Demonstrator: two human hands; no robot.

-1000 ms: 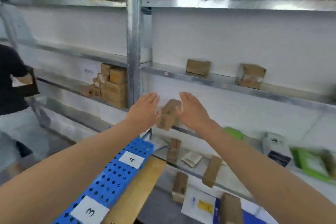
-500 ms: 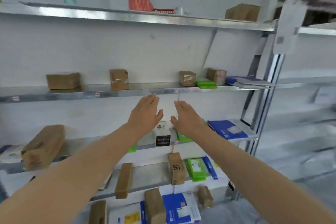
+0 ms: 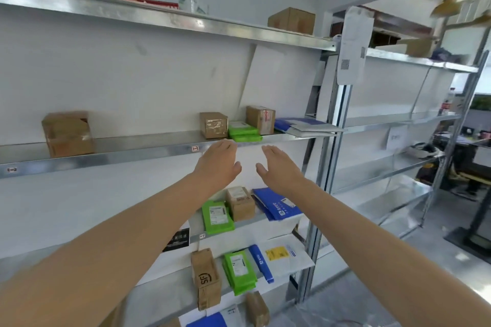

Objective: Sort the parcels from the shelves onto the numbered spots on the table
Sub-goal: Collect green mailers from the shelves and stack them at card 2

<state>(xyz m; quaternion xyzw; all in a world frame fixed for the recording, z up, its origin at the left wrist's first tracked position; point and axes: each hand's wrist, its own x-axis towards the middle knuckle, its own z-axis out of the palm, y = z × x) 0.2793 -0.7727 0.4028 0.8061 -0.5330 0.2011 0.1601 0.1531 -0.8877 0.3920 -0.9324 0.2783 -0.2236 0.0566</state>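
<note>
head view: left hand (image 3: 218, 164) and right hand (image 3: 279, 167) flat, empty, apart
green parcels (image 3: 244, 131): stacked on middle shelf (image 3: 132, 152), above fingertips
handling: likely light, soft, slippery; clasp both side edges

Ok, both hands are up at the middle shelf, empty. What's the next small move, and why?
Probably reach a little up and forward to close both hands on the green parcels. The left hand and right hand are open, hold nothing, and hover at the shelf lip, just under that stack.
</note>
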